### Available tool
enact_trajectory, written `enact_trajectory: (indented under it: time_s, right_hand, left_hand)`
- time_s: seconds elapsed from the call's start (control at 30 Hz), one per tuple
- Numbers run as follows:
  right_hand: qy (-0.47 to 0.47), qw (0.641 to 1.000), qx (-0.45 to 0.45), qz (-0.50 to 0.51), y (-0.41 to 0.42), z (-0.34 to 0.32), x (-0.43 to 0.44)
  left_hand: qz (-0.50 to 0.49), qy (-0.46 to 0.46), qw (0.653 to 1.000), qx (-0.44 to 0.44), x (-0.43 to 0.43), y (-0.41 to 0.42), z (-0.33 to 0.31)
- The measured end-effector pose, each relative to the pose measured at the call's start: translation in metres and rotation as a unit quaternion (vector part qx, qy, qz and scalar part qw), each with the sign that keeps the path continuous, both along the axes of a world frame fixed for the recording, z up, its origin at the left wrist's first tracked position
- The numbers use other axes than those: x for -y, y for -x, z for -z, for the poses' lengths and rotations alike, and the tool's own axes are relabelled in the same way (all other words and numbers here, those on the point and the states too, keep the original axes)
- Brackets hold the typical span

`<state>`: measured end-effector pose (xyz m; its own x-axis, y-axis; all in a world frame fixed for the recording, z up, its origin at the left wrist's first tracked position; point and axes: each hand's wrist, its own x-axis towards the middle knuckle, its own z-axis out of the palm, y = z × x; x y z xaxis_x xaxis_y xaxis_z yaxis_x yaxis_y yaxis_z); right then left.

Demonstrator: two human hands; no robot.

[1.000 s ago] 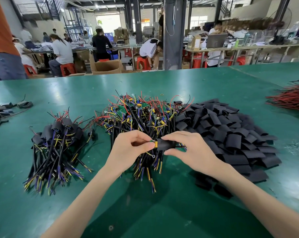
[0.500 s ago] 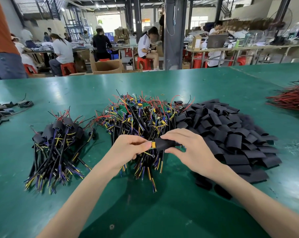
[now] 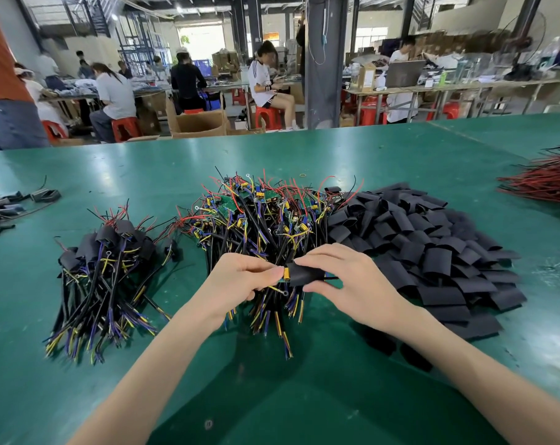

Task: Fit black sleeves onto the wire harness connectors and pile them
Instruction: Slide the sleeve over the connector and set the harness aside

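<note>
Above the green table, my right hand [image 3: 346, 281] pinches a black sleeve [image 3: 302, 275] that sits over the end of a wire harness. My left hand [image 3: 237, 282] pinches that harness at its yellow connector [image 3: 285, 273], which just shows at the sleeve's left mouth. Behind the hands lies a big tangle of unsleeved harnesses [image 3: 259, 220] with small green boards. To the right is a heap of loose black sleeves [image 3: 426, 252]. On the left rests a pile of sleeved harnesses [image 3: 102, 271].
Red and black wires [image 3: 548, 181] lie at the table's right edge. A few dark parts [image 3: 12, 203] sit at the far left. Beyond the table's far edge, people work at benches among red stools and cardboard boxes.
The sleeve has slid left over the connector, so less yellow shows. Both hands stay together in nearly the same place.
</note>
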<state>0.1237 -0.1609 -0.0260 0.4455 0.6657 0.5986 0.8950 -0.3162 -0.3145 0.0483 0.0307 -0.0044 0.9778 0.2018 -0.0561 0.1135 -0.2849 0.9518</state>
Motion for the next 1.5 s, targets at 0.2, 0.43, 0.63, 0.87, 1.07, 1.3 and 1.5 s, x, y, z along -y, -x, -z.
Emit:
enact_trajectory:
  time_s: [0.2,0.43,0.63,0.87,1.07,1.3,1.5]
  right_hand:
    - [-0.058,0.986,-0.158,-0.02,-0.001,-0.005,0.0]
    - [-0.041,0.995,-0.092,-0.013,0.004,-0.004,-0.001]
    - [-0.039,0.993,-0.113,-0.018,0.01,-0.004,-0.005]
    - [-0.04,0.995,-0.089,-0.013,0.006,-0.004,-0.002]
    - [-0.042,0.993,-0.111,-0.017,0.004,-0.002,-0.002]
    - [-0.02,0.984,-0.023,0.174,-0.012,-0.006,0.007]
    - [0.074,0.898,-0.067,0.429,-0.036,-0.015,0.033]
  left_hand:
    - [0.0,-0.022,0.998,0.052,0.0,0.001,-0.003]
    - [0.005,0.011,1.0,0.019,0.0,0.001,-0.002]
    - [0.019,-0.068,0.995,0.063,0.005,0.002,0.001]
    - [0.006,-0.01,0.999,0.044,0.0,-0.001,0.003]
    - [-0.017,-0.023,0.998,0.064,0.002,0.0,0.001]
    - [-0.274,-0.209,0.881,0.323,-0.034,0.004,-0.025]
    - [-0.481,-0.405,0.762,0.152,-0.112,0.01,-0.016]
